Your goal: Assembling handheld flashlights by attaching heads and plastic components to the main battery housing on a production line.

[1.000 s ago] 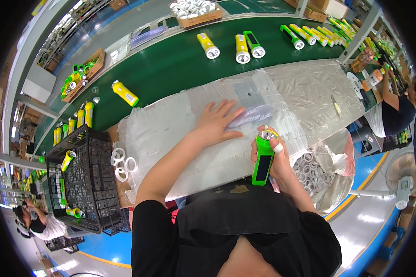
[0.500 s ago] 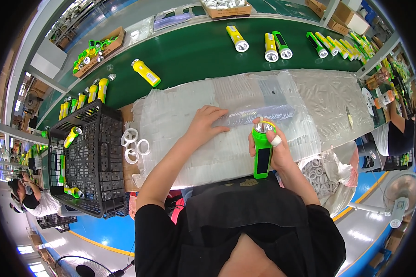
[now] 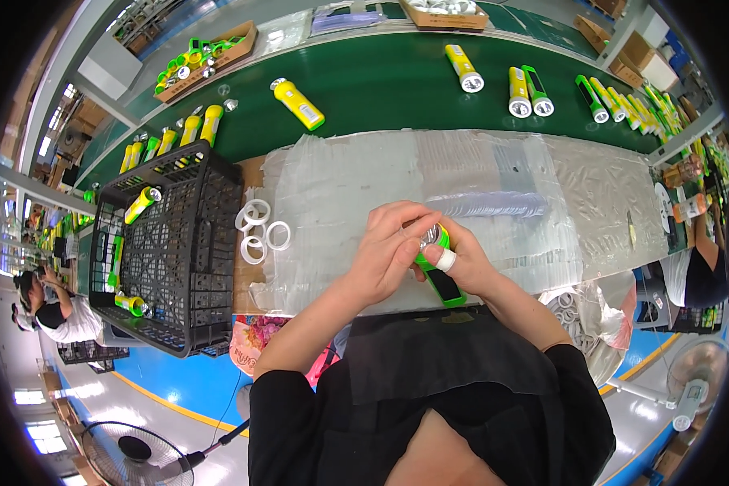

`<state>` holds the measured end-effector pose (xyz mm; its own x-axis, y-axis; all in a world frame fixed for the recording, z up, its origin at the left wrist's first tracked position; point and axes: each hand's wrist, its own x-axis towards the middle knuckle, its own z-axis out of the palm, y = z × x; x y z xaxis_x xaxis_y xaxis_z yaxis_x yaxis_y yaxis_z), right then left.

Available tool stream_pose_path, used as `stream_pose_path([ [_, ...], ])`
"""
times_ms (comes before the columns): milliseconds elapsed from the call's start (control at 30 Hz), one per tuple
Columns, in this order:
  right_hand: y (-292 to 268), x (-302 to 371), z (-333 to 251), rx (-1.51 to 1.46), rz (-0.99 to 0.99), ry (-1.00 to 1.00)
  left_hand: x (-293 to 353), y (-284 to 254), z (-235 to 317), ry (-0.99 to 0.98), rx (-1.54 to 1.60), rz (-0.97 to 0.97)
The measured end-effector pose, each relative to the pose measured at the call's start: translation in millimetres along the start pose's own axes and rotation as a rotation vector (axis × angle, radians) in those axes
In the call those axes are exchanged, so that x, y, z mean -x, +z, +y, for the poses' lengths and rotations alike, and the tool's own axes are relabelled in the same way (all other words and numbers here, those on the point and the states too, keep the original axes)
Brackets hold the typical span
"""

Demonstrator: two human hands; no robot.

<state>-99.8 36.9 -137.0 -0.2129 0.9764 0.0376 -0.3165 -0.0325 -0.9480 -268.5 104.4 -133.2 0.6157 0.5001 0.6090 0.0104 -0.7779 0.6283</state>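
My right hand [image 3: 471, 263], with white tape round its thumb, is closed round a green flashlight [image 3: 445, 288] with a dark panel on its side. The flashlight is tilted, its silver reflector end towards my left hand. My left hand [image 3: 387, 249] meets that end with its fingers pressed together; whatever they pinch is hidden. A row of thin clear plastic discs [image 3: 494, 204] lies on the plastic-covered cardboard [image 3: 340, 178] just beyond my hands. Several white rings [image 3: 278, 236] rest left of my left hand.
A black plastic crate [image 3: 211, 267] with a few flashlights stands at the left. Yellow and green flashlights [image 3: 300, 105] lie or stand along the green belt [image 3: 381, 89] beyond. A sack of white rings [image 3: 565, 312] sits at the near right. Cartons of parts [image 3: 445, 18] line the far side.
My left hand has left the row of clear discs and come to the flashlight's reflector end. My right hand has drawn the flashlight slightly left and tilted it. The whole view has shifted.
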Motion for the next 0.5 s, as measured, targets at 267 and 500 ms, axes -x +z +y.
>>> stream_pose_path([
  [267, 23, -41, 14, -0.052, -0.142, -0.012, 10, -25, -14, -0.013, -0.047, 0.119],
  [500, 16, -95, 17, 0.027, -0.102, -0.291, 43, -129, -17, -0.332, -0.799, -0.197],
])
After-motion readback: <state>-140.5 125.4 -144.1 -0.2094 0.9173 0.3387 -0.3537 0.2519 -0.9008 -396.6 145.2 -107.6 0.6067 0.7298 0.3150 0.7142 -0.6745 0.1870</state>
